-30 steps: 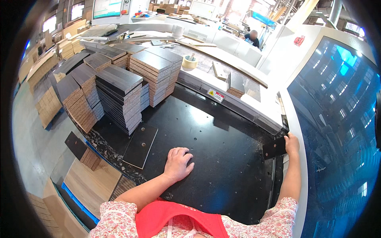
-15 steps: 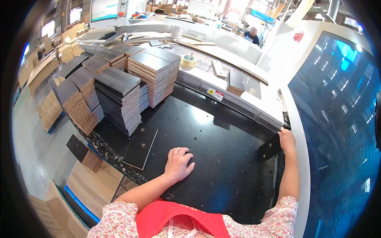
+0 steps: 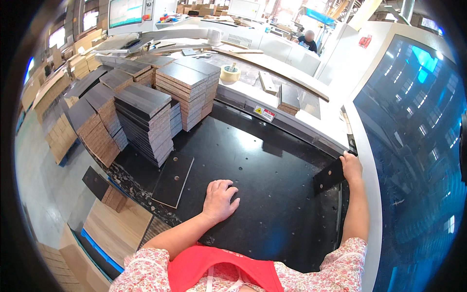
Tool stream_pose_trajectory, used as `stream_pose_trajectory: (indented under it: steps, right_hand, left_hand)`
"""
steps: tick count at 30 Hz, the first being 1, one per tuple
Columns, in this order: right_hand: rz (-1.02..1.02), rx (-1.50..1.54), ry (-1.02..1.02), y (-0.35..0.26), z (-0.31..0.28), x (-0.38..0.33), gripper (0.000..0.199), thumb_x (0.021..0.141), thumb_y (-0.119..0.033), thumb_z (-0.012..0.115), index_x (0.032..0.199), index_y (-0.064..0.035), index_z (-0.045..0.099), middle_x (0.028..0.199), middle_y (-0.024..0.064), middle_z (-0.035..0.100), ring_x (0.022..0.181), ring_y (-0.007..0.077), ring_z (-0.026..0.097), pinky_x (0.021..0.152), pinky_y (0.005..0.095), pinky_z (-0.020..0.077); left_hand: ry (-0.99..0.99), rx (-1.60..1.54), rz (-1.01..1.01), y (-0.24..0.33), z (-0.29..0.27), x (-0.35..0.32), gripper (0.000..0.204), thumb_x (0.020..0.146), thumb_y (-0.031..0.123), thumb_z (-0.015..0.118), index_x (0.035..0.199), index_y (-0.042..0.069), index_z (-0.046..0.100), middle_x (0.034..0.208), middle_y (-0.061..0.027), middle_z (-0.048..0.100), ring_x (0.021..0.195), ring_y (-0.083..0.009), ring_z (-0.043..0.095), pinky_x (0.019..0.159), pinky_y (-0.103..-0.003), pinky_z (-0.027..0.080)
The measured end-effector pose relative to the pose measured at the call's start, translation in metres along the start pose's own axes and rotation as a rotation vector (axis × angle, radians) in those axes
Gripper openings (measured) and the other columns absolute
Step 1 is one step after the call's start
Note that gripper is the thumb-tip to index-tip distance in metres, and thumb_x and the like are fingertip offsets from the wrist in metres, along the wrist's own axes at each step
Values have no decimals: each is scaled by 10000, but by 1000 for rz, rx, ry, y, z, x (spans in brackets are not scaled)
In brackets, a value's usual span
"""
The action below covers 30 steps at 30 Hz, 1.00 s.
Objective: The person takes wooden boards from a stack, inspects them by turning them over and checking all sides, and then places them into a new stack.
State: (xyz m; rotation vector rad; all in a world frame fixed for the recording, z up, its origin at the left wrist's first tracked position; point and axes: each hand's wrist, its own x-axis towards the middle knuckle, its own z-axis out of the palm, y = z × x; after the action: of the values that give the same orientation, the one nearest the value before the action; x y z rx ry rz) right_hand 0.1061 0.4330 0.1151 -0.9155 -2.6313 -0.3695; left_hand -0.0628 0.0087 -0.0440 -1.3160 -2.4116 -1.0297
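Note:
My left hand [image 3: 220, 200] rests on the black table top [image 3: 258, 194], fingers loosely bent and slightly apart, with nothing in it. At the right side, my right hand [image 3: 351, 167] grips the end of a small black board [image 3: 329, 174] with holes in it, close to the machine's edge. The thumb and most fingertips are hidden behind the hand and board. To the left of my left hand lies another black board [image 3: 173, 180] with two round holes, flat on the table.
Stacks of dark-faced particleboard [image 3: 143, 117] stand at the table's left. Behind the table runs a white ledge [image 3: 292, 124] with a tape roll [image 3: 230, 74]. A large dark glossy machine cover [image 3: 413, 146] borders the right. A person [image 3: 307, 41] is in the far background.
The board in my right hand has tilted slightly, its free end shifting a little to the left. My left hand stays in almost the same place.

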Motion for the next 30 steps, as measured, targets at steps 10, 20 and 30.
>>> stream_pose_trajectory:
  steps: [10,20,30]
  right_hand:
    - [-68,-26,-61,-7,-4,5,244,950,-243,599,1064,-31,637,947,215,682,940,410,649,800,498,518]
    - [117,211,93,9,3,-8,329,960,-222,605,1190,9,650,1088,248,675,1023,407,649,855,454,519]
    - [168,474,-284,24,-29,-34,547,827,-124,737,1302,83,560,1253,226,646,1215,319,602,1030,354,457]
  left_hand:
    - [12,-9,0,-1,1,-1,270,768,241,753,984,87,701,1179,-101,594,1186,-302,510,1052,-458,363]
    - [-30,-12,-16,1,-2,0,270,769,233,755,987,83,702,1187,-103,594,1197,-305,506,1058,-464,359]
    - [-10,-17,-9,-1,-2,-1,272,760,220,769,987,87,703,1187,-100,595,1197,-307,508,1047,-464,372]
